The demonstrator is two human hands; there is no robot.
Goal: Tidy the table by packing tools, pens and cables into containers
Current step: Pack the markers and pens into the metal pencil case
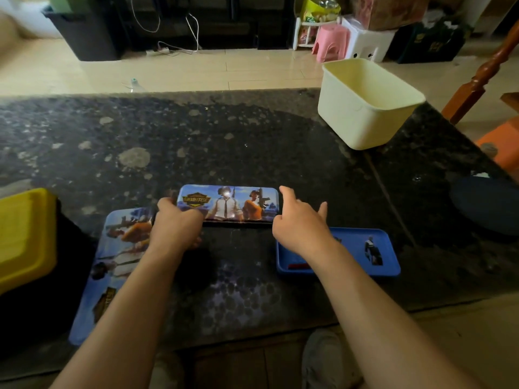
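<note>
You seem to be closing the pencil case (228, 204) on the counter (252, 136). Your left hand (175, 227) grips its left end; your right hand (297, 223) lies spread at its right end. Next, probably press the lid evenly.

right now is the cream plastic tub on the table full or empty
Empty as far as shows: the cream plastic tub stands upright and only bare inner walls are visible; its floor is partly hidden.
</note>
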